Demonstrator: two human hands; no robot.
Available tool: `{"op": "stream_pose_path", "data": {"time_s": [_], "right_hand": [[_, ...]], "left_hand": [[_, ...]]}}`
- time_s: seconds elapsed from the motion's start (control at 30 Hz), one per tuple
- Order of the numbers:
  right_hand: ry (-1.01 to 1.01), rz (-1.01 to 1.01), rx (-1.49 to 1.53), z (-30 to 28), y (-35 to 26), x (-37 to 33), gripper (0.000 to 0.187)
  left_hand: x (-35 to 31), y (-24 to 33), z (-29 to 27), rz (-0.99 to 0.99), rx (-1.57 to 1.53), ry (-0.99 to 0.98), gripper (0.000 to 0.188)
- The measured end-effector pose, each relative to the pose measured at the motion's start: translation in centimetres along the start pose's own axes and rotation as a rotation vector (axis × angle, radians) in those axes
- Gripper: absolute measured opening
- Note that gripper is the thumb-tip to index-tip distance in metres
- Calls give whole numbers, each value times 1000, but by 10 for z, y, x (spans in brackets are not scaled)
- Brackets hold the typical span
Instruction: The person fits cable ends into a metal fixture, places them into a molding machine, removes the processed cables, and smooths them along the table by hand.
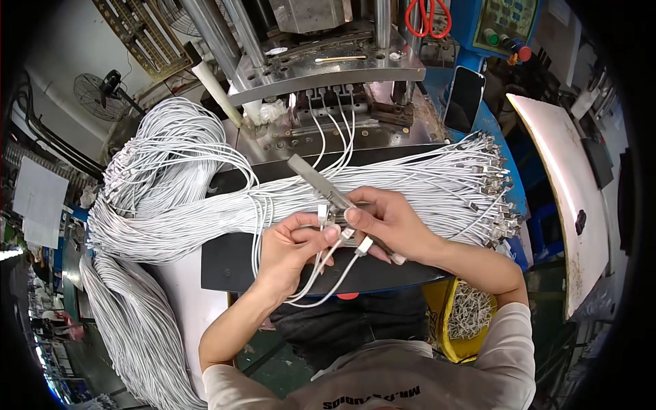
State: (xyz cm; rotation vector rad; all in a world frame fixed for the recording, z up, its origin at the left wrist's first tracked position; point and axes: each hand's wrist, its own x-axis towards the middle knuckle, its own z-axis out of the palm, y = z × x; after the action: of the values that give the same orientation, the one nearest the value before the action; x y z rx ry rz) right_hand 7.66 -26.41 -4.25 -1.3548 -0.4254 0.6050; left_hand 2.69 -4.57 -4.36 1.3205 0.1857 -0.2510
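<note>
My left hand [290,249] pinches several white cables, whose white moulded plug ends [364,246] stick out between my two hands. My right hand [393,222] is closed around a flat grey metal tool [318,181], its long bar pointing up and to the left; its exact kind is unclear. Thumb and fingers of both hands nearly meet at the plug ends. Just beyond lies a thick bundle of white cables [273,205] across the black work surface [229,263], with metal connectors [499,184] fanned out at its right end.
Ahead stands a metal press [328,65], several cables running into its mould [335,102]. Red-handled scissors [429,20] hang near a control box [502,31]. A phone [465,99] leans at the right. Coiled cables [171,157] fill the left; a yellow bin [451,328] holds small white pieces.
</note>
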Motion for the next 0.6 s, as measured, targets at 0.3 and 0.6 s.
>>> {"op": "stream_pose_path", "data": {"time_s": [0.3, 0.6], "right_hand": [[34, 119, -233, -7, -14, 2, 64], [22, 55, -333, -7, 2, 5, 60]], "left_hand": [[-3, 12, -6, 138, 264, -28, 28], [-5, 12, -4, 114, 311, -85, 21]]}}
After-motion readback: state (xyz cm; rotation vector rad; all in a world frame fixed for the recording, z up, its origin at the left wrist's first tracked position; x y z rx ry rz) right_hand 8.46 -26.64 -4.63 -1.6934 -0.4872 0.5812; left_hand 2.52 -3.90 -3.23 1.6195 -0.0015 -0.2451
